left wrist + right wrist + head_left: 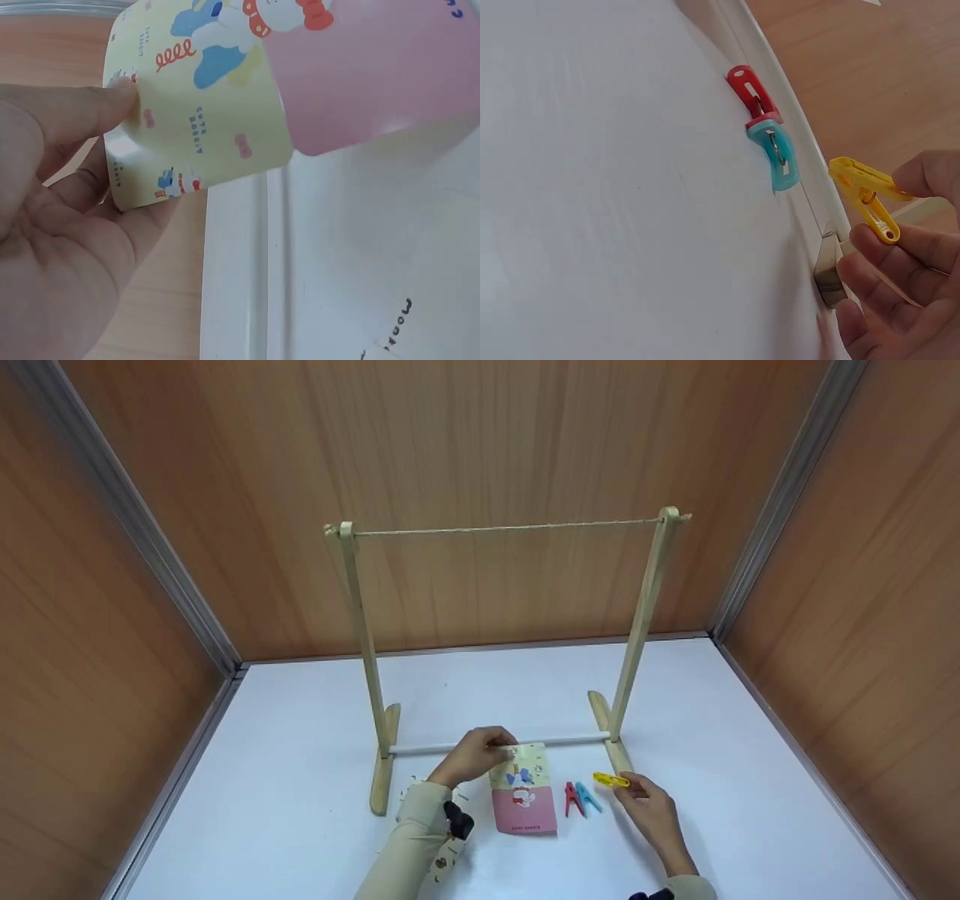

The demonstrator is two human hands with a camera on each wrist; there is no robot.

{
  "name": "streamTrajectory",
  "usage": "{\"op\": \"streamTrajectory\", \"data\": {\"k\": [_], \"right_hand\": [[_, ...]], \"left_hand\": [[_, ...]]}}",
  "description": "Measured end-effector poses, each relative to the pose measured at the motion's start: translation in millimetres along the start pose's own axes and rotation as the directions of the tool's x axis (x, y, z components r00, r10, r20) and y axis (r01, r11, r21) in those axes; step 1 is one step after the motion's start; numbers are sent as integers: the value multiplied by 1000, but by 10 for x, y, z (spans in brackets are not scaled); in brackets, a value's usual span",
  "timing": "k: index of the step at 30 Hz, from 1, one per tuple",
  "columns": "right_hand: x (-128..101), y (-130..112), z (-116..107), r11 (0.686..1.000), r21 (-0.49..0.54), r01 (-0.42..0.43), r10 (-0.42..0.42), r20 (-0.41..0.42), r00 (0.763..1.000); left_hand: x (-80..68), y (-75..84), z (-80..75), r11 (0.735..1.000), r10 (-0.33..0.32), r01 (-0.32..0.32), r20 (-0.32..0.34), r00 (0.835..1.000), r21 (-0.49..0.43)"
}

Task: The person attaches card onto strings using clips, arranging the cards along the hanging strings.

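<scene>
Left hand [474, 753] pinches the top edge of the illustrated card [523, 787] lying on the white worktop [300, 780]. Right hand [651, 802] pinches a yellow clothespin [610, 779]. Red clothespin [572, 799] and blue clothespin [588, 796] lie touching, between card and right hand.

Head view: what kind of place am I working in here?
Probably a staged test booth, not a home: bare wood-look walls close in a white table on three sides, and on it stands only a small wooden rack with a string line.

Right hand [900, 277] pinching yellow peg [864, 196], red peg [750, 94], blue peg [776, 154]
</scene>
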State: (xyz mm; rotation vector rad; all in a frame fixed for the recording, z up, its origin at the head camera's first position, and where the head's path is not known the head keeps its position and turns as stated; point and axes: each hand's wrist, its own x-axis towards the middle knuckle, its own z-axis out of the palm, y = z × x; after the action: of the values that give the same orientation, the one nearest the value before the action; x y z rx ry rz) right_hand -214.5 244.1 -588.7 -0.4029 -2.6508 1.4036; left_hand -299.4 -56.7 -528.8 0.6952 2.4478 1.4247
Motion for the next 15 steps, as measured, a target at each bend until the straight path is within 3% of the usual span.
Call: {"op": "streamTrajectory", "data": {"k": [8,15], "right_hand": [[30,-97,-74,994,86,-69,69,11,998],[61,-157,-113,983,167,-78,77,13,997]], "left_hand": [[24,23,9,990,-46,41,-30,998,-136],[31,69,31,955,-105,74,-96,990,-288]]}}
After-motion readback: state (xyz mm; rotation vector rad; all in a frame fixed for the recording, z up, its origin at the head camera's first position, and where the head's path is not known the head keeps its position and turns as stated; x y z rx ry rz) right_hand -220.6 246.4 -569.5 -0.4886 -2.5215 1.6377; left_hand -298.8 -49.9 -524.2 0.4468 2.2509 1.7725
